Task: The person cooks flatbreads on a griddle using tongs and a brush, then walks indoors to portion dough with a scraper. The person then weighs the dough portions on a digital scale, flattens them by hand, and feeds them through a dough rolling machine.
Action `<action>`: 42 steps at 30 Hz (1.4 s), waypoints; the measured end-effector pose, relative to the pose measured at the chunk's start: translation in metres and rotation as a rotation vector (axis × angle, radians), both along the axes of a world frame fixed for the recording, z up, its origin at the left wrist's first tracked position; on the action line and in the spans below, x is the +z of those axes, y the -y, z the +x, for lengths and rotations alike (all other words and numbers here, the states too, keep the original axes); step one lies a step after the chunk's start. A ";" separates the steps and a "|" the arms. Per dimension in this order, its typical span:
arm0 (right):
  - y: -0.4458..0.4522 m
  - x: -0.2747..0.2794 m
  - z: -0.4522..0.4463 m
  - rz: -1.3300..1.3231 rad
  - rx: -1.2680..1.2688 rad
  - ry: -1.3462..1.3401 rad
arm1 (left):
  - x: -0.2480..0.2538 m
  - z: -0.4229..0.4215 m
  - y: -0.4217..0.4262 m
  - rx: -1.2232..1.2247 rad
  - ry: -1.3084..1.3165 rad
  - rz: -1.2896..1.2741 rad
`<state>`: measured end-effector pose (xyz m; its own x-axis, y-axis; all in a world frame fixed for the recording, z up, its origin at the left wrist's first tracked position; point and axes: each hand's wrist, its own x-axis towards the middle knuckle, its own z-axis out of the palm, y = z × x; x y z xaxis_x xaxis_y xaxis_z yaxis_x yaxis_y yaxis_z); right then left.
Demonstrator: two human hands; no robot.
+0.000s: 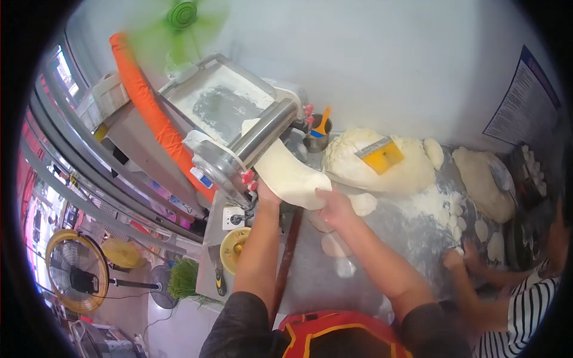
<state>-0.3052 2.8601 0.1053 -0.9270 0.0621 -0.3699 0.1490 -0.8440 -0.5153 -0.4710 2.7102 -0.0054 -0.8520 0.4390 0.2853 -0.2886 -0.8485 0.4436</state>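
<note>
A sheet of pale dough (pixel 292 174) hangs from the steel roller (pixel 265 132) of a dough machine (pixel 218 162) and slopes down to the right. Under its lower left side is my left hand (pixel 268 192), touching the dough; its fingers are mostly hidden beneath the sheet. My right hand (pixel 334 207) grips the sheet's lower right edge, thumb on top. The upper end of the sheet shows behind the roller, over the floured tray (pixel 230 110). Another dough piece (pixel 362 204) lies just beyond my right hand.
A large dough mound (pixel 352 149) bears a yellow scraper (pixel 382 156). Behind the roller stands a metal cup (pixel 316 142) with a brush. Small dough pieces (pixel 455 216) lie near a co-worker's hands (pixel 462 258) at right. A yellow bowl (pixel 231 250) and spatula (pixel 219 275) sit left.
</note>
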 end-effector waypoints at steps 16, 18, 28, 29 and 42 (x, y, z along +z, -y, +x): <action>-0.020 -0.048 0.030 0.096 0.020 0.096 | 0.022 -0.019 -0.003 0.510 -0.553 -0.873; -0.018 -0.046 0.036 0.079 0.018 0.062 | 0.033 -0.015 -0.004 0.514 -0.530 -0.886; -0.011 -0.099 0.062 0.326 -0.015 -0.174 | 0.015 -0.039 0.015 -0.104 0.126 -0.236; -0.010 -0.079 0.069 -0.118 -0.020 -0.027 | 0.023 -0.032 0.014 -0.082 0.131 -0.292; -0.115 -0.063 0.171 0.029 0.087 -0.065 | 0.010 0.100 -0.056 -0.520 0.289 0.414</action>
